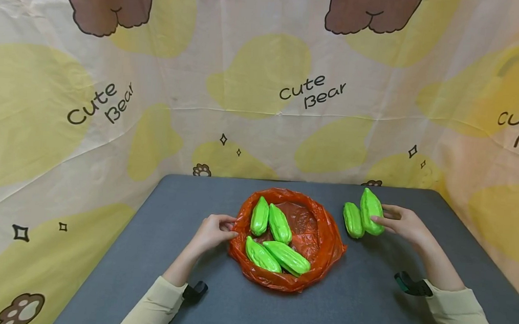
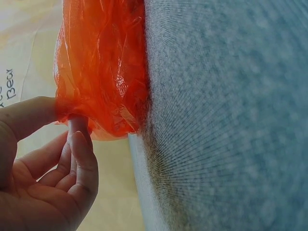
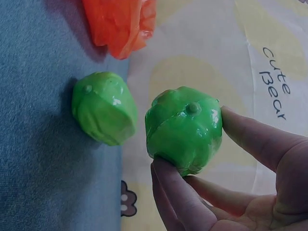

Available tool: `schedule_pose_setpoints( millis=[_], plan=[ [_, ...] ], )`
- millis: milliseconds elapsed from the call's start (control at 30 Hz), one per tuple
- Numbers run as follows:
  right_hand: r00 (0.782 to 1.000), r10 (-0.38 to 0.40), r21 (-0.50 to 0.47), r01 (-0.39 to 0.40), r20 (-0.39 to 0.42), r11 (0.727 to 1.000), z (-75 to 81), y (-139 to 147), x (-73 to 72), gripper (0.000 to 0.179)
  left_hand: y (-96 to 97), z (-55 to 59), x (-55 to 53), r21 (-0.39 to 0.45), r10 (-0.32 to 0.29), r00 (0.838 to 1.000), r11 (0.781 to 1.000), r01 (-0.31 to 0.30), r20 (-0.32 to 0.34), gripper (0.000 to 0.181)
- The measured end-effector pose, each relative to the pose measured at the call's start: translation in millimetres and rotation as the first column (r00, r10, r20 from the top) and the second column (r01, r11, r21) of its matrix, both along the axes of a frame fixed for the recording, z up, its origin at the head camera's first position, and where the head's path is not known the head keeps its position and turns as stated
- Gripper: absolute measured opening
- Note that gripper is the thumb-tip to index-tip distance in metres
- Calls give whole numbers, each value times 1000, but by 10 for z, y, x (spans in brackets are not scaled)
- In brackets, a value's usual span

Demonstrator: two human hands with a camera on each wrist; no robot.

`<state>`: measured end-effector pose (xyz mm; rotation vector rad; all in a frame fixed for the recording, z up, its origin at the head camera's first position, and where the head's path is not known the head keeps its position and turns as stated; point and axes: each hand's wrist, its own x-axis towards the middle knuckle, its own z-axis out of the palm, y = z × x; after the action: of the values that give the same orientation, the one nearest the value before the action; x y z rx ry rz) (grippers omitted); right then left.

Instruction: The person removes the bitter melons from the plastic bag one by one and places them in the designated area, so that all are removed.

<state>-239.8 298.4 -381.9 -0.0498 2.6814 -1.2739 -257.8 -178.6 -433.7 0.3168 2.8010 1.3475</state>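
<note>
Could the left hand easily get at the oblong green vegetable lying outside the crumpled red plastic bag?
Probably not easily: the left hand pinches the left side of the red plastic bag, which sits between that hand and the oblong green vegetable.

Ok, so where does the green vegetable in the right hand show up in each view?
Head: right of centre, lower half; the green vegetable held by the right hand.
Left wrist: not in it.
Right wrist: just right of centre.
Shared landmark: the red bag, lower middle in head, upper left in left wrist, top in right wrist.
</note>
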Motion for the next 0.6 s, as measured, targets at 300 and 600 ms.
schedule_pose_setpoints(
  millis=[300,600],
  plan=[
    [1000,-20,17,19,20,1000,-24,58,-3,87,-6,-6,3,-4,0,1000,1000,0,-1,34],
    [998,-31,15,30,53,999,-104,127,-20,86,-7,-11,-4,3,-5,1000,1000,5,5,35]
  ],
)
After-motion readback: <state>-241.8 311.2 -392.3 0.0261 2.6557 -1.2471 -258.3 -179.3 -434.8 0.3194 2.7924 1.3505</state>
